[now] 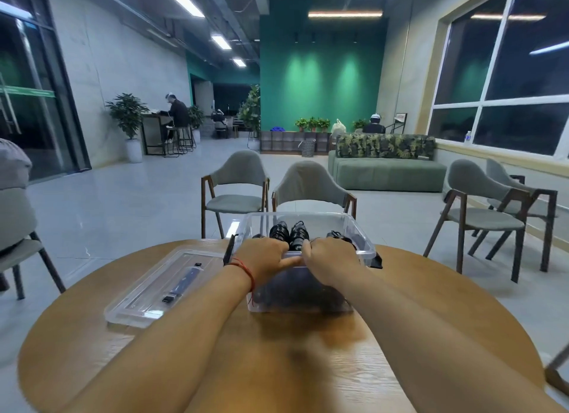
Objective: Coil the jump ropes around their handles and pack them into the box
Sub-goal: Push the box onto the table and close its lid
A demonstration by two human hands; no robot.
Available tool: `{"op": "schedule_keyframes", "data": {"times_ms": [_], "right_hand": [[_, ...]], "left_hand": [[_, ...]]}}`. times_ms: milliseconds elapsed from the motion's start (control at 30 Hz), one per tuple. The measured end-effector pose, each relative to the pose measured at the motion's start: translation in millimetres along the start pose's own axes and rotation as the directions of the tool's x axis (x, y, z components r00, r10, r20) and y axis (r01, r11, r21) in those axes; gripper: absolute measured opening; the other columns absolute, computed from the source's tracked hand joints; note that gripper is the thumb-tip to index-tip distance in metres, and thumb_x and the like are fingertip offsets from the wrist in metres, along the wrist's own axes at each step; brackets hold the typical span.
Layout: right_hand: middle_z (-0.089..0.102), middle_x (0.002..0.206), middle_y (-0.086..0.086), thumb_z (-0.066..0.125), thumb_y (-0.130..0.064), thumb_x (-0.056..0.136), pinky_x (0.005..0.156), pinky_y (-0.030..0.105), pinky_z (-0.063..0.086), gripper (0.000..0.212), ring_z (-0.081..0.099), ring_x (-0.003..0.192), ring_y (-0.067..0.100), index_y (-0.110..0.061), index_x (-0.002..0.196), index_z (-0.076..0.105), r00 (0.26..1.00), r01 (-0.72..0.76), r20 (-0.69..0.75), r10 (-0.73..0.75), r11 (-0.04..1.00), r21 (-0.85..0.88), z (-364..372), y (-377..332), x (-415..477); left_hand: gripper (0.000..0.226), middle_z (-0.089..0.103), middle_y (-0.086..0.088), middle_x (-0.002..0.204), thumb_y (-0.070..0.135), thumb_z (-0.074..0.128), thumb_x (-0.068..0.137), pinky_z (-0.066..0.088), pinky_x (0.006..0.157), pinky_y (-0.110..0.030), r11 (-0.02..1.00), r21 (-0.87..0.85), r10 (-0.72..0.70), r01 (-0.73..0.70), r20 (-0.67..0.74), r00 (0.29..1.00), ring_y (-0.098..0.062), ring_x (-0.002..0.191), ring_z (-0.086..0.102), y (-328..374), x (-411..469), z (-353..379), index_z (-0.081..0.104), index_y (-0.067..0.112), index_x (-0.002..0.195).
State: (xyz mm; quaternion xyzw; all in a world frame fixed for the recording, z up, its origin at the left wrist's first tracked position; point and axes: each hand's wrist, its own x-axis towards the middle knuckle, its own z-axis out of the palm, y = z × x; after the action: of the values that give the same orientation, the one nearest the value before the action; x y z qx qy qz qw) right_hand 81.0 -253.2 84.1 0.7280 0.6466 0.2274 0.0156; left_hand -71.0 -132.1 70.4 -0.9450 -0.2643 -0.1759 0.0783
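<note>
Both forearms (191, 329) run out over the round wooden desk (308, 369) and meet at the box. I have my left hand (264, 258) and right hand (331, 260) side by side, almost touching. The fingers of each curl over the near rim of the clear box (308, 216), and my left thumb lies along the rim's outer face. The fingertips dip inside, out of sight, so I cannot tell whether they also touch the ropes.

Just past my knuckles, the coiled jump ropes (289, 235) lie packed in the box as black bundles wound tight on their handles. I judge the coiling to be done, and I am holding the rim to steady or pull the box before closing it.

A black latch (229, 249) stands up just outside my left hand and another (376, 261) hangs outside my right, both undone. The clear lid (138, 308) waits on the desk left of my left hand, within easy reach.
</note>
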Motion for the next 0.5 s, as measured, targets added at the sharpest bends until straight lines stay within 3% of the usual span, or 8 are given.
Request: {"op": "schedule_keyframes", "data": {"times_ms": [100, 167, 267, 400, 500], "right_hand": [[0.066, 0.100, 0.010, 0.051, -0.027, 0.107, 0.071, 0.042, 0.056, 0.013, 0.066, 0.089, 0.035, -0.015, 0.111, 0.054, 1.000, 0.000, 0.030, -0.001, 1.000, 0.021, -8, -3, 6], [0.070, 0.103, 0.011, 0.040, -0.036, 0.110, 0.080, 0.044, 0.057, 0.028, 0.066, 0.091, 0.032, -0.018, 0.102, 0.059, 0.992, -0.124, 0.035, 0.121, 0.987, 0.102, -18, -7, 11], [0.075, 0.110, 0.012, 0.036, -0.043, 0.110, 0.084, 0.040, 0.053, 0.046, 0.070, 0.099, 0.033, -0.017, 0.100, 0.072, 0.964, -0.255, -0.012, 0.265, 0.938, 0.235, -31, -15, 22], [0.071, 0.117, 0.010, 0.041, -0.038, 0.107, 0.088, 0.045, 0.052, 0.038, 0.061, 0.112, 0.032, -0.015, 0.111, 0.070, 0.968, -0.176, -0.121, 0.220, 0.940, 0.293, -44, -33, 46], [0.067, 0.121, 0.007, 0.043, -0.039, 0.107, 0.089, 0.046, 0.050, 0.035, 0.059, 0.113, 0.030, -0.016, 0.119, 0.067, 0.974, -0.073, -0.192, 0.124, 0.965, 0.252, -49, -67, 63]], "left_hand": [[0.060, 0.060, 0.005, 0.073, 0.082, 0.036, 0.098, 0.031, 0.056, -0.023, 1.000, -0.013, 0.017, -0.017, 0.014, 1.000, -0.012, 0.065, 0.056, -10, -1, -6, 0.048, 0.028, 0.073], [0.058, 0.061, 0.006, 0.076, 0.079, 0.037, 0.100, 0.032, 0.056, -0.023, 0.999, 0.008, 0.049, -0.049, -0.013, 0.999, -0.012, 0.067, 0.057, -16, -5, -8, 0.050, 0.027, 0.077], [0.048, 0.061, 0.008, 0.090, 0.074, 0.039, 0.103, 0.031, 0.060, -0.018, 0.995, 0.036, 0.096, -0.091, -0.185, 0.978, -0.010, 0.076, 0.055, -29, -21, -5, 0.053, 0.029, 0.095], [0.050, 0.067, 0.001, 0.118, 0.068, 0.042, 0.104, 0.053, 0.081, -0.027, 0.998, -0.035, 0.039, -0.054, -0.338, 0.940, -0.015, 0.101, 0.062, -61, -48, -8, 0.061, 0.024, 0.122], [0.054, 0.069, -0.002, 0.126, 0.066, 0.046, 0.103, 0.052, 0.085, -0.031, 0.997, -0.042, -0.081, 0.071, -0.312, 0.947, -0.020, 0.106, 0.065, -95, -75, -13, 0.062, 0.021, 0.127]]}}
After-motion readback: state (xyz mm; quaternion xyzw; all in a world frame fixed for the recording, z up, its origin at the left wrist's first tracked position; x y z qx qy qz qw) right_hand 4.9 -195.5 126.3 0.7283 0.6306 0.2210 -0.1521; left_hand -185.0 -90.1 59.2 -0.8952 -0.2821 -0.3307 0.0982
